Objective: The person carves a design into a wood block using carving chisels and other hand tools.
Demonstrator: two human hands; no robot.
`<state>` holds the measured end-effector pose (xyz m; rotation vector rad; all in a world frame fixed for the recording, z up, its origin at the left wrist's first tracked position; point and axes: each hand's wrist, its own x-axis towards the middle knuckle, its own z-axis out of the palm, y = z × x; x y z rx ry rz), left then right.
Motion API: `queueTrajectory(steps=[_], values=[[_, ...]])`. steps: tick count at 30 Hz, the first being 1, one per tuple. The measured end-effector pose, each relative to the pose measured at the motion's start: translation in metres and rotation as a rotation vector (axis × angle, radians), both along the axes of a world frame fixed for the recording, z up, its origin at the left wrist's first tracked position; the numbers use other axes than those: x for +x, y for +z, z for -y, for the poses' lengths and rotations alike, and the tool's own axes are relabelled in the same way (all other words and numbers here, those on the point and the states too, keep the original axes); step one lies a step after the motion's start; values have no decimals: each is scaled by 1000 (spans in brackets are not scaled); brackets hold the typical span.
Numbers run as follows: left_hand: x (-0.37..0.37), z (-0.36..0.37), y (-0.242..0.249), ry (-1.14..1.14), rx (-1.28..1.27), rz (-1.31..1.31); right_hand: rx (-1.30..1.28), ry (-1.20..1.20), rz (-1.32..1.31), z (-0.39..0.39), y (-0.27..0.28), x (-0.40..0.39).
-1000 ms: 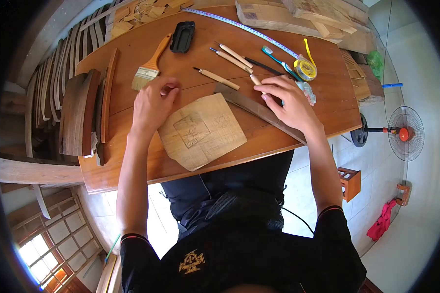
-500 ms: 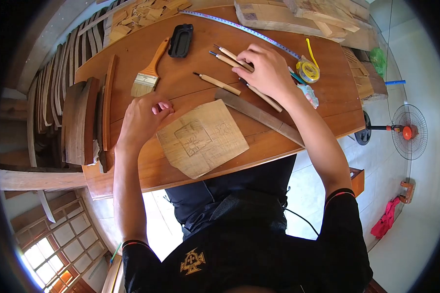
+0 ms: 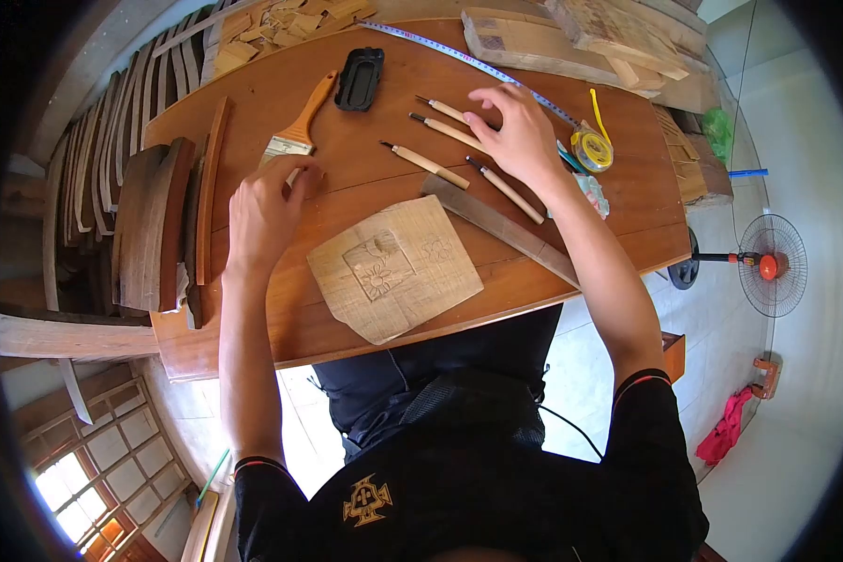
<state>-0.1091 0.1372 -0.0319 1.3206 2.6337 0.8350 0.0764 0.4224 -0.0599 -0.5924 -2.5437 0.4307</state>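
Just left of the right hand, a pair of chisels lies on the table, their handle ends running in under its thumb. That hand is open, thumb and forefinger parted with nothing gripped between them; whether it touches the handles I cannot tell. Nearer the body from it lies a fourth chisel, and left of that a third chisel. Below these a dark wooden strip slants towards the table edge. The left hand is loosely curled, a gap at its thumb and no object seen in it. A brush lies just beyond its fingers, bristles partly covered, with a black tray farther off. Between the two hands, closer to the body, sits the carved board, flower side up. Right of the right hand is a tape measure.
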Motion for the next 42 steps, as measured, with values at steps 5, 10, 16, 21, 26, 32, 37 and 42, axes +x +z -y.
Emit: queueTrajectory(steps=[5, 10, 16, 21, 26, 32, 37, 42], values=[[32, 15, 17, -49, 242, 110, 109, 8, 155, -12, -4, -4], [77, 42, 23, -99, 396, 67, -175, 176, -135, 24, 35, 17], [139, 62, 3, -89, 417, -12, -434, 220, -198, 89, 65, 76], [135, 73, -5, -3, 444, 2, -464, 238, -223, 113, 65, 107], [139, 80, 12, -38, 488, -26, -443, 266, -252, 130, 67, 118], [163, 82, 18, -211, 529, 22, -448, 257, -199, 138, 56, 121], [119, 79, 14, -69, 395, 221, -641, 252, -111, 132, 46, 118], [76, 33, 18, -465, 264, 371, -621, 239, 1, 120, 52, 110]])
